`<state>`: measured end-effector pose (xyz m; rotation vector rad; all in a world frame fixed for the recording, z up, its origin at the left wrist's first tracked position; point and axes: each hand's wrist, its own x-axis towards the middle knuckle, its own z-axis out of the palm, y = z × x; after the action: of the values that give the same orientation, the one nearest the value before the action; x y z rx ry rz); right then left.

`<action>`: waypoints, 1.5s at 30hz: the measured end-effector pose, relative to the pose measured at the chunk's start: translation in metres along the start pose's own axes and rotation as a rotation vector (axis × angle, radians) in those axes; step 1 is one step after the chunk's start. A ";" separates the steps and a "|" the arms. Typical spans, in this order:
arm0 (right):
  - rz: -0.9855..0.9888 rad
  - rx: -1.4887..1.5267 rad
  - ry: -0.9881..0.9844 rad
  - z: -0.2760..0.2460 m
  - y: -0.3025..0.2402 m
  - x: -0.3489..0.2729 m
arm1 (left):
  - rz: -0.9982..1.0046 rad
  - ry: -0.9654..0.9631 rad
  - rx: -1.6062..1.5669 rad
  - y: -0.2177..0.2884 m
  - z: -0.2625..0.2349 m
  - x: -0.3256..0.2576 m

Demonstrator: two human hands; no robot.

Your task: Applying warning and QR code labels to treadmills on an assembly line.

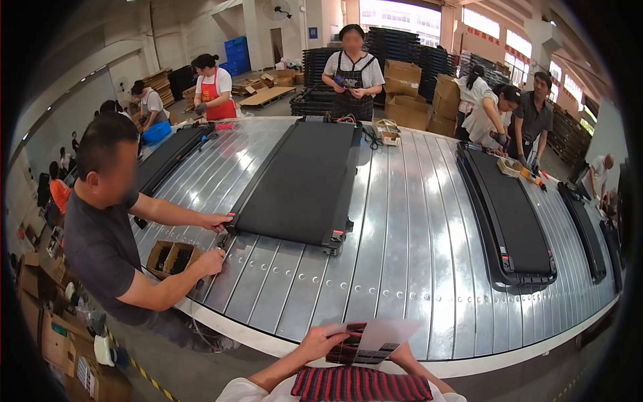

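Note:
Close to my body, at the near edge of the metal-slatted line, I hold a sticker sheet with a pale, see-through look and dark and red printed patches. My left hand is closed on its left side, fingers pinching the edge. At the lower right side of the sheet, my right hand grips it, its fingers mostly hidden behind. Beyond my hands a black treadmill base lies flat on the line. Neither of my hands touches it.
At left, a co-worker has both hands at the treadmill's near left corner, by a cardboard parts box. Another treadmill base lies to the right. Across the line stands a person in an apron; a small basket sits nearby.

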<state>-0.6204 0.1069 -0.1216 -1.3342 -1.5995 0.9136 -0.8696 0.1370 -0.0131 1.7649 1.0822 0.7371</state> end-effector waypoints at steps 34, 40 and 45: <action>0.667 0.539 0.281 -0.086 0.094 0.120 | -0.214 0.908 -1.457 -0.098 -0.030 0.001; 0.491 0.126 0.003 -0.061 0.104 0.157 | -0.324 0.911 -1.453 -0.103 -0.036 -0.019; 0.387 -0.160 -0.100 -0.076 0.148 0.165 | -0.381 0.966 -1.401 -0.111 -0.042 -0.034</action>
<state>-0.5087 0.2959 -0.2029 -1.7760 -1.5418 1.1138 -0.9589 0.1455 -0.0984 -0.0449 0.9538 1.6005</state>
